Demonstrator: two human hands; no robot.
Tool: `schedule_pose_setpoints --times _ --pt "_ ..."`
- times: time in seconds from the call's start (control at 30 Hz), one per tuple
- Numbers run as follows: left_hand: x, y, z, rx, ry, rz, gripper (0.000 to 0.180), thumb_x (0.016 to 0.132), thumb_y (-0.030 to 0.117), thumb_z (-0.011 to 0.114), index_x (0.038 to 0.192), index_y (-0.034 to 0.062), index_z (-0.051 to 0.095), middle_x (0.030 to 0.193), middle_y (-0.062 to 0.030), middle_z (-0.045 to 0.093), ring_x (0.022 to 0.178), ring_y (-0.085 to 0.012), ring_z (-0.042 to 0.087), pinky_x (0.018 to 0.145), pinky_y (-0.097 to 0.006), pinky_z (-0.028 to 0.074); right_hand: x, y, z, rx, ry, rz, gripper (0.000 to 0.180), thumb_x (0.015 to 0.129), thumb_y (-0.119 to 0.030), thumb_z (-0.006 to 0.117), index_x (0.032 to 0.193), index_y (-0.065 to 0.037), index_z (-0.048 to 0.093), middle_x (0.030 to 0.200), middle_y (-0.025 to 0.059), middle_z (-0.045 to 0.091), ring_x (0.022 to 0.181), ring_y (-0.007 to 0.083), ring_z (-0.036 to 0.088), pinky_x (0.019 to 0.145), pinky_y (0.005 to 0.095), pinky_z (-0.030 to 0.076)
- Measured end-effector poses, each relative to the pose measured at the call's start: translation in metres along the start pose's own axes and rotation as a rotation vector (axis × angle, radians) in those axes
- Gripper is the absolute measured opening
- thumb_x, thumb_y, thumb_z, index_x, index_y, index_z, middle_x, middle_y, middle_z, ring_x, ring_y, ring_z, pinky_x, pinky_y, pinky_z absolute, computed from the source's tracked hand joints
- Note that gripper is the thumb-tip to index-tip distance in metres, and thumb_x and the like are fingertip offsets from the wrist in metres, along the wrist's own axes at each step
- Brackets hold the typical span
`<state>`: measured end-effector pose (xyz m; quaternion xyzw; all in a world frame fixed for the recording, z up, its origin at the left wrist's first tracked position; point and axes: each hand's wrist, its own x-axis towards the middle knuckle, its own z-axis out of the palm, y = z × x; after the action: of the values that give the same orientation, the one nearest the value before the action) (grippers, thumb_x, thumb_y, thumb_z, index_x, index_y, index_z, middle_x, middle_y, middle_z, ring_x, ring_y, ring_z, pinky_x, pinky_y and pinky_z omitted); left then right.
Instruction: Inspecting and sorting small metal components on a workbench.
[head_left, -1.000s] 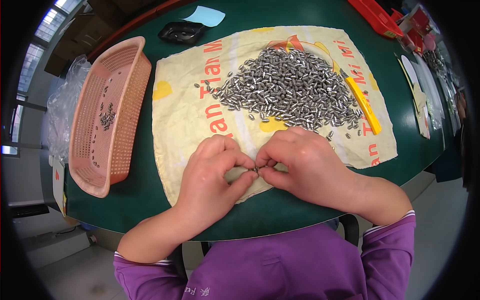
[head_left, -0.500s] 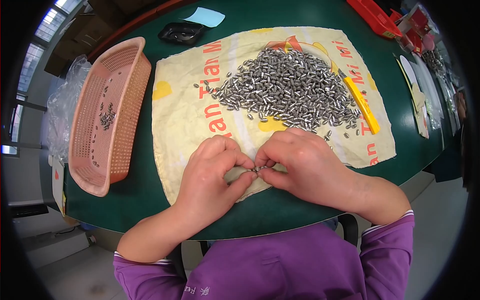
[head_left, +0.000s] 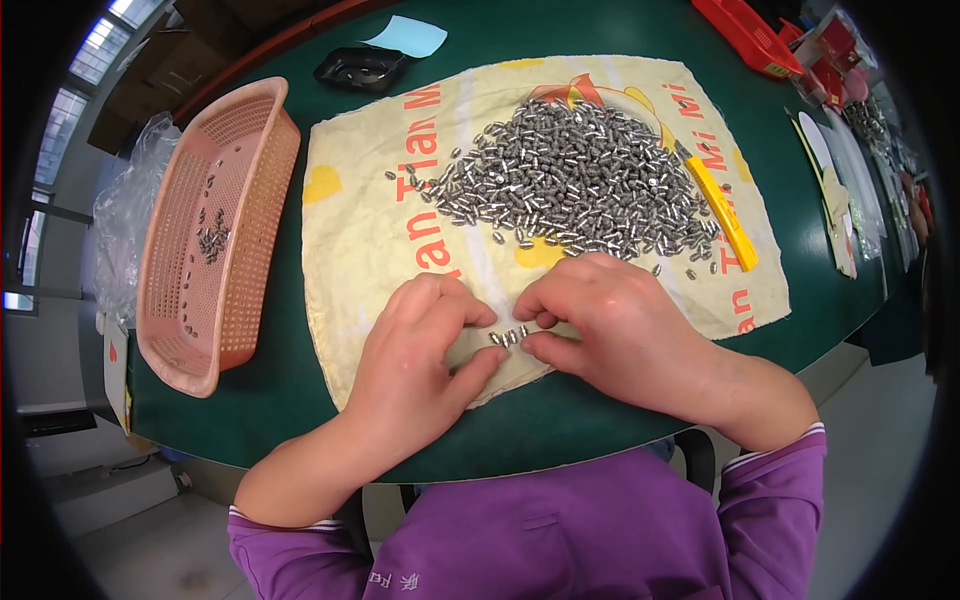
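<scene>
A short row of small silvery metal pieces (head_left: 509,337), rounded and ribbed, lies near the front edge of a pale yellow printed cloth (head_left: 355,255). At the row's left end is my left hand (head_left: 412,335), its thumb and forefinger parted. My right hand (head_left: 615,320) is at the other end, thumb and forefinger apart too, their tips close to the last piece. Neither hand visibly grips anything. Beyond both hands spreads a big heap of the same metal pieces (head_left: 580,170), with a few strays around it.
A yellow utility knife (head_left: 727,215) lies against the heap's right side, blade end away from me. On the left stands a pink perforated basket (head_left: 255,230) with some metal pieces inside. A black tray (head_left: 360,68), a light blue sheet (head_left: 412,35) and a red basket (head_left: 750,38) are farther back.
My fingers were pinched together over the metal pieces; both hands have since parted slightly and opened, uncovering the short row between them.
</scene>
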<state>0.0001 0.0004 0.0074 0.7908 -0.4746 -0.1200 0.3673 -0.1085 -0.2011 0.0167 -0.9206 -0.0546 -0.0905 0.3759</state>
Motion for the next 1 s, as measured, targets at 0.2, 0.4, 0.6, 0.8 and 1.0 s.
schedule_pose_setpoints --times 0.2,0.4,0.6,0.8,1.0 --pt "-0.0011 -0.0027 0.0002 0.011 -0.011 0.016 0.030 0.074 0.001 0.083 0.099 0.0060 0.068 0.104 -0.0090 0.060 0.102 -0.0275 0.060 0.086 -0.037 0.050 0.0003 0.0003 -0.0012 -0.020 -0.022 0.009 0.016 0.078 -0.009 0.076 0.090 -0.005 0.065 0.086 0.0108 0.066 0.084 0.0333 0.065 0.075 0.0440 0.053" --pt "0.0003 0.0000 0.0010 0.002 -0.014 0.009 0.026 0.074 0.002 0.084 0.096 0.0058 0.069 0.102 -0.0076 0.060 0.100 -0.0260 0.060 0.085 -0.036 0.050 -0.0012 0.0000 -0.0032 -0.047 -0.013 0.011 0.016 0.078 -0.009 0.076 0.090 -0.006 0.066 0.086 0.0104 0.066 0.085 0.0326 0.066 0.075 0.0436 0.054" --pt "0.0002 -0.0008 0.0009 0.001 -0.007 0.022 0.027 0.074 0.002 0.084 0.096 0.0060 0.069 0.101 -0.0070 0.060 0.099 -0.0256 0.060 0.084 -0.035 0.050 0.0002 0.0014 -0.0046 -0.047 -0.020 0.008 0.016 0.078 -0.009 0.076 0.090 -0.007 0.067 0.085 0.0100 0.066 0.084 0.0324 0.066 0.074 0.0437 0.055" --pt "0.0002 -0.0009 0.0005 0.009 -0.012 0.028 0.028 0.074 0.001 0.084 0.097 0.0060 0.069 0.101 -0.0071 0.060 0.100 -0.0256 0.060 0.084 -0.035 0.050 0.0001 0.0039 -0.0030 -0.067 0.006 -0.017 0.012 0.078 -0.009 0.076 0.086 -0.007 0.067 0.083 0.0095 0.065 0.082 0.0321 0.066 0.072 0.0435 0.055" --pt "-0.0005 -0.0014 0.0000 0.005 -0.010 0.022 0.028 0.074 0.001 0.084 0.097 0.0060 0.069 0.102 -0.0077 0.060 0.100 -0.0260 0.060 0.084 -0.036 0.050 0.0004 0.0065 -0.0077 -0.081 -0.008 -0.024 0.011 0.078 -0.008 0.075 0.086 -0.007 0.067 0.081 0.0092 0.063 0.082 0.0315 0.065 0.072 0.0438 0.054"
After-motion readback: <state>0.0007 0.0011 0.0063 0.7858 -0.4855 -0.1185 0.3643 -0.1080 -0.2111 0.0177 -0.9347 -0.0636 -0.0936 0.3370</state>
